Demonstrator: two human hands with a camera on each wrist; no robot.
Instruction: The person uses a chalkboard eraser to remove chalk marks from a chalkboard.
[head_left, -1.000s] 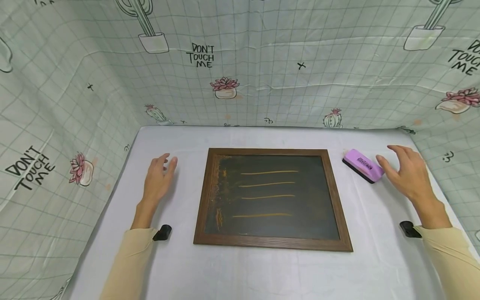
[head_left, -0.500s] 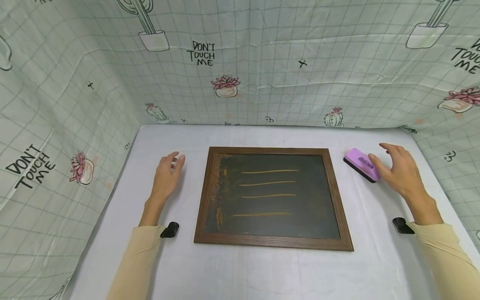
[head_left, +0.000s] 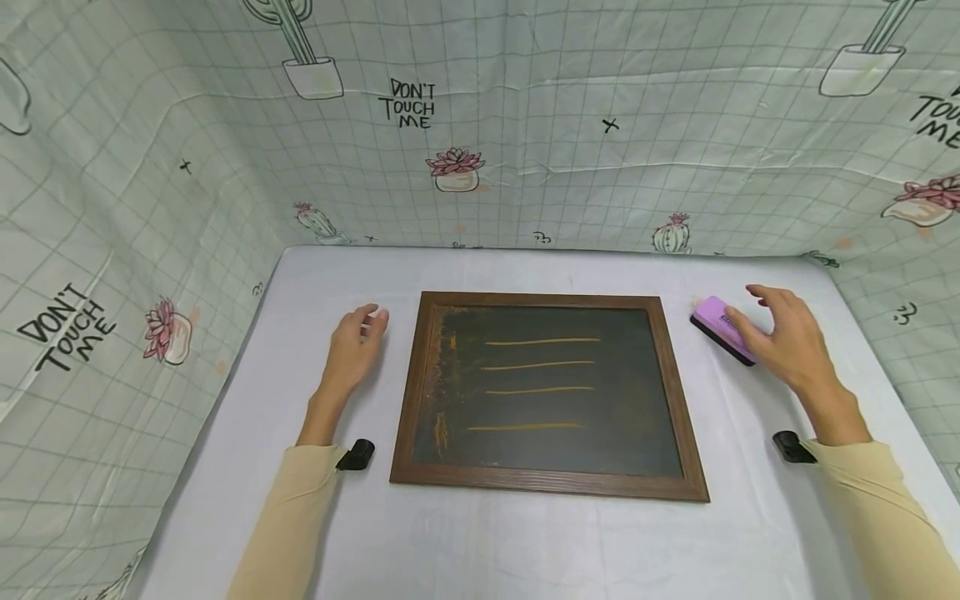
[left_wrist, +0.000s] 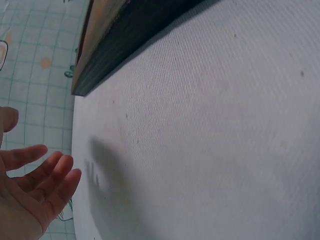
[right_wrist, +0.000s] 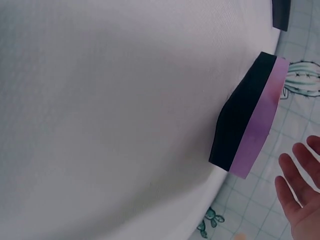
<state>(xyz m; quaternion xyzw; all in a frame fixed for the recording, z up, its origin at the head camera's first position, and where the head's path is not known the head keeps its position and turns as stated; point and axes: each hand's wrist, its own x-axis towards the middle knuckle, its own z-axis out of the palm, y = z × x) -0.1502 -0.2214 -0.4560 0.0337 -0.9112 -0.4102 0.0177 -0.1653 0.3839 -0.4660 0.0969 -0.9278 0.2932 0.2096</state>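
A wood-framed chalkboard point(head_left: 562, 450) lies flat on the white table, with several yellow chalk lines across it and smudges down its left side. To its right rests a purple eraser point(head_left: 718, 319) with a black underside. My right hand point(head_left: 789, 340) hovers just above the eraser's right end, fingers loosely bent and holding nothing; the right wrist view shows a gap between the fingers and the eraser point(right_wrist: 255, 130). Left of the board, my left hand point(head_left: 354, 348) hangs over the table with relaxed fingers and nothing in it. Its shadow falls on the tabletop in the left wrist view.
The white table point(head_left: 555, 550) reaches back to a hanging grid-patterned cloth point(head_left: 540, 125) printed with cacti and lettering. The same cloth hangs along the left and right sides. Small black wrist devices point(head_left: 357, 455) sit by both cuffs.
Both hands have moved inward: the left hand rightward toward the chalkboard, the right hand leftward until it partly covers the eraser. The board and eraser stay where they were.
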